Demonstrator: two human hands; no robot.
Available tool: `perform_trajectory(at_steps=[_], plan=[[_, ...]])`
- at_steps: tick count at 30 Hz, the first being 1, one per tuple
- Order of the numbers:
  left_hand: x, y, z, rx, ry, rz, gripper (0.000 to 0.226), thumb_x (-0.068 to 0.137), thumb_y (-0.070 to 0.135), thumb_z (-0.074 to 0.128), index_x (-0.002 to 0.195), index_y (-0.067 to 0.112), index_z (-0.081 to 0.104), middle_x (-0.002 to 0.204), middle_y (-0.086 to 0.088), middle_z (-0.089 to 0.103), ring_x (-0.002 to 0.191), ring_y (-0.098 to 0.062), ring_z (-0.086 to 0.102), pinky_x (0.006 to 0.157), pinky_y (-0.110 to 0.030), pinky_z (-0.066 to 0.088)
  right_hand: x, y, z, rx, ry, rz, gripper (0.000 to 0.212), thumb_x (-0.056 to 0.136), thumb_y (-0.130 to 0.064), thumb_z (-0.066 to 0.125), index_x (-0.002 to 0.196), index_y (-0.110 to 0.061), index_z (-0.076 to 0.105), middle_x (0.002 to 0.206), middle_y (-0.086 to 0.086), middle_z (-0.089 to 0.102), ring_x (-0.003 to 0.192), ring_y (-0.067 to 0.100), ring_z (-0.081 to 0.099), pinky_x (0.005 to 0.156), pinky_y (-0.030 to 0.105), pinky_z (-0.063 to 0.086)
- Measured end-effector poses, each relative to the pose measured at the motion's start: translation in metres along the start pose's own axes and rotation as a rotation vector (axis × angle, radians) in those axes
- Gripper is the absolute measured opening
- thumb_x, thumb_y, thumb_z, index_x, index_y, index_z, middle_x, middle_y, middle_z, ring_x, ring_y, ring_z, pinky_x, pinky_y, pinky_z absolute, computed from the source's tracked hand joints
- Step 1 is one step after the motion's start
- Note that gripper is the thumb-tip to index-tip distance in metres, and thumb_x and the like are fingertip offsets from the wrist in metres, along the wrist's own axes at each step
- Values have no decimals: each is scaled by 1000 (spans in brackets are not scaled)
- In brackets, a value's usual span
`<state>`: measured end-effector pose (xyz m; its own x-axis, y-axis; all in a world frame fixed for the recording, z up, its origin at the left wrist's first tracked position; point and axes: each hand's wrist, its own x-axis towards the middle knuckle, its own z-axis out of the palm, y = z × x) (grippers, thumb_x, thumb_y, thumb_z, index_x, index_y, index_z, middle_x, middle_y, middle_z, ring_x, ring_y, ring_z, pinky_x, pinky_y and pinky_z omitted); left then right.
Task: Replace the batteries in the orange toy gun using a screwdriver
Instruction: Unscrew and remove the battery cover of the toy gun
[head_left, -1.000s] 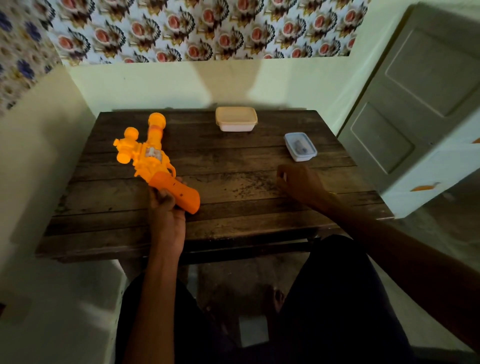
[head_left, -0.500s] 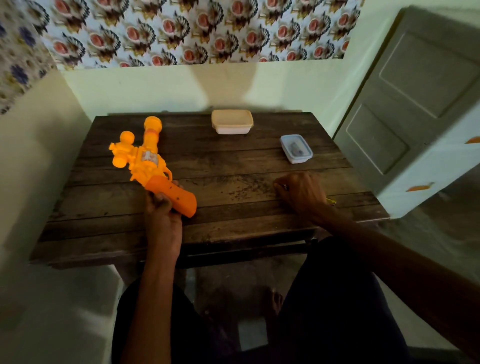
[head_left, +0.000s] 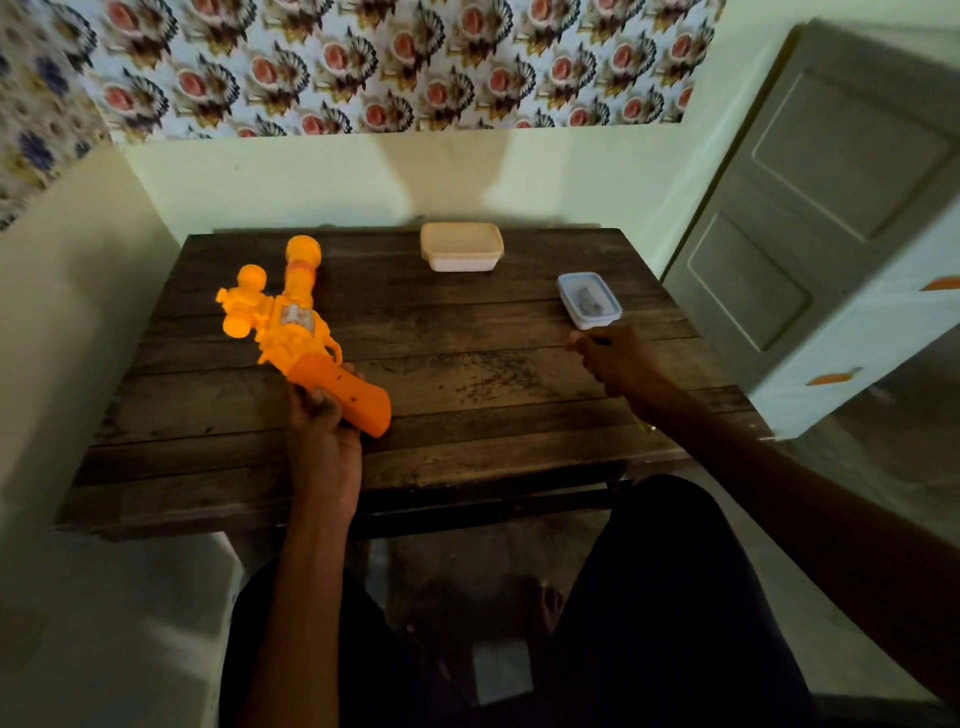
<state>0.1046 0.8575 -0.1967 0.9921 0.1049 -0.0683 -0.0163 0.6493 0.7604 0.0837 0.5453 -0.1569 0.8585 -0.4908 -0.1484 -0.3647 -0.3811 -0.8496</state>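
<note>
As left grip (head_left: 324, 441) clasps gun (head_left: 291, 322) (plastic), right grip (head_left: 618, 364) maybe pinches screwdriver (head_left: 598, 341).

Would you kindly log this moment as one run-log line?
left hand: grips orange toy gun handle | right hand: holds thin tool, likely screwdriver, near small clear box

The desk (head_left: 470, 317) is made of dark, worn wooden planks running left to right, with scuffed, speckled marks near its middle, and its far edge stands against a pale wall. On its left part lies the orange toy gun (head_left: 291, 325), barrel toward the far edge and grip toward the near edge, where the left hand (head_left: 324, 447) grips it. A rectangular tub with a beige lid (head_left: 461, 248) sits at the far edge near the middle. A smaller clear box with a blue-edged lid (head_left: 589, 300) sits on the right part, well apart from the gun.
</note>
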Motion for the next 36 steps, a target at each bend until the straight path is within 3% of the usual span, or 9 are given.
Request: perform_trajectory(at_steps=[3, 5, 10, 12, 17, 21, 25, 30, 36], plan=[[0, 1, 1, 6, 5, 6, 43, 99, -4, 33, 135, 18, 44, 110, -1, 66, 104, -15, 62, 99, -36, 46, 1, -18, 2, 176, -109, 122, 16, 89, -26, 57, 99, -15, 59, 68, 2, 50, 54, 10, 44, 42, 21, 35], [-1, 1, 2, 17, 12, 6, 45, 99, -3, 33, 140, 15, 39, 111, -1, 65, 103, -12, 63, 96, -33, 47, -2, -33, 12, 88, -234, 89, 18, 94, -22, 48, 101, -10, 61, 76, 5, 53, 64, 13, 48, 52, 25, 40], [-3, 2, 3, 4, 24, 1, 44, 99, -4, 33, 134, 19, 44, 109, 0, 67, 102, -12, 64, 95, -34, 48, -8, -73, 67, -454, -301, -414, 14, 91, -7, 55, 94, -9, 68, 88, 6, 66, 73, 11, 58, 58, 21, 44], [-3, 3, 2, -9, 22, -3, 44, 99, -3, 33, 137, 18, 41, 109, -2, 66, 100, -13, 64, 90, -32, 51, -3, -80, 90, -594, -282, -563, 21, 84, -3, 63, 101, -12, 71, 95, 7, 70, 83, 17, 65, 67, 31, 55], [-4, 3, 3, -55, 38, -11, 46, 99, -3, 34, 142, 14, 37, 104, 2, 68, 94, -9, 67, 82, -27, 54, 10, -81, 123, -755, -250, -673, 21, 86, -18, 66, 106, -23, 68, 109, 4, 67, 99, 20, 63, 80, 42, 55], [-2, 2, 4, -55, 51, -43, 50, 98, -5, 34, 145, 13, 34, 112, -2, 62, 99, -12, 62, 82, -27, 55, 13, -76, 126, -736, -256, -682, 16, 85, -19, 66, 100, -23, 71, 107, 6, 67, 99, 23, 63, 80, 43, 54], [-3, 2, 3, -7, 64, -51, 46, 100, 1, 37, 144, 15, 36, 118, -2, 61, 107, -13, 60, 99, -37, 45, 13, -74, 123, -683, -268, -641, 14, 84, -16, 68, 96, -24, 71, 107, 3, 66, 97, 19, 63, 80, 41, 55], [-8, 6, 2, 37, 38, -62, 45, 100, 4, 39, 144, 15, 36, 119, -5, 62, 105, -12, 63, 85, -29, 54, -8, -82, 123, -439, -222, -644, 18, 86, -23, 67, 104, -20, 71, 103, 1, 70, 89, 13, 65, 77, 35, 55], [-7, 6, 0, 18, 38, -92, 45, 100, 3, 39, 144, 12, 36, 119, -8, 61, 107, -23, 61, 77, -33, 57, -54, -98, 133, -280, -521, -742, 25, 79, -17, 77, 102, -9, 73, 97, 6, 73, 87, 17, 69, 77, 29, 55]])
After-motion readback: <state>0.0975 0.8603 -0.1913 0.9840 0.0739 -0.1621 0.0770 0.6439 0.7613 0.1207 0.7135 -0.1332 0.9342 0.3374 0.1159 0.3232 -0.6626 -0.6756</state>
